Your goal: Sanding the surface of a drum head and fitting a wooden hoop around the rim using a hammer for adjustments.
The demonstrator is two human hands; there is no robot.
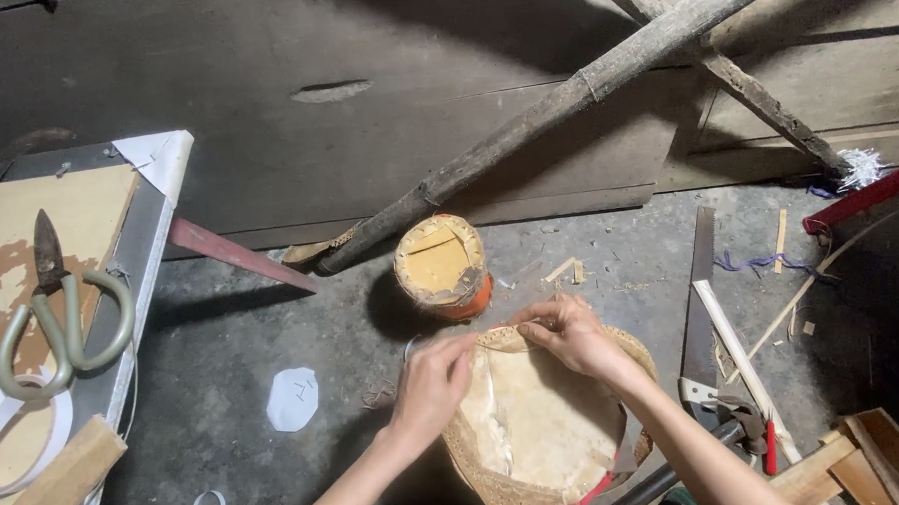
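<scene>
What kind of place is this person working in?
Probably a small handcraft workshop, likely for woven goods. Both hands, left hand and right hand, work on a woven basket on a rough floor, with large shears and a handsaw nearby.

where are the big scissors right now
In the head view the green-handled scissors lie at the far left on the raised board, blades pointing away, just above a white tape ring and well left of the left hand.
</scene>
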